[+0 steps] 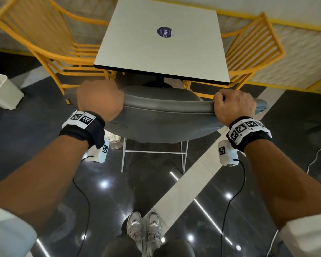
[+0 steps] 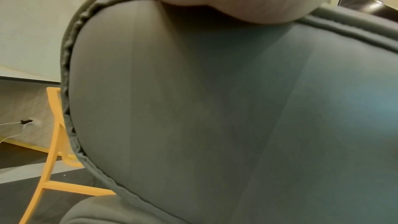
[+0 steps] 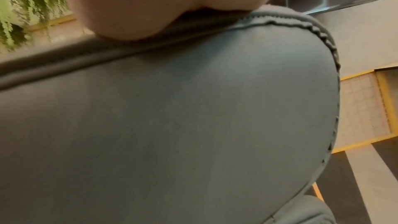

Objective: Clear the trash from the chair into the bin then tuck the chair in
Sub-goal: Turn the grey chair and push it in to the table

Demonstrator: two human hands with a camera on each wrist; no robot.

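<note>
A grey padded chair (image 1: pixel 161 117) on white metal legs faces the white square table (image 1: pixel 161 43), its seat partly under the table's near edge. My left hand (image 1: pixel 100 98) grips the top of the backrest at its left end, and my right hand (image 1: pixel 234 105) grips it at the right end. In both wrist views the grey backrest (image 2: pixel 215 108) (image 3: pixel 172 117) fills the frame, with the heel of the hand resting on its piped top edge. A white bin (image 1: pixel 2 91) stands on the floor at the far left. Something pale and crumpled (image 1: pixel 115 138) shows behind my left wrist; I cannot tell what it is.
Yellow slatted chairs stand on the table's left (image 1: pixel 44 39) and right (image 1: pixel 252 47) sides. The floor is glossy dark tile crossed by pale strips (image 1: pixel 189 191). My shoes (image 1: pixel 143 229) are behind the grey chair. Cables hang from both wrist cameras.
</note>
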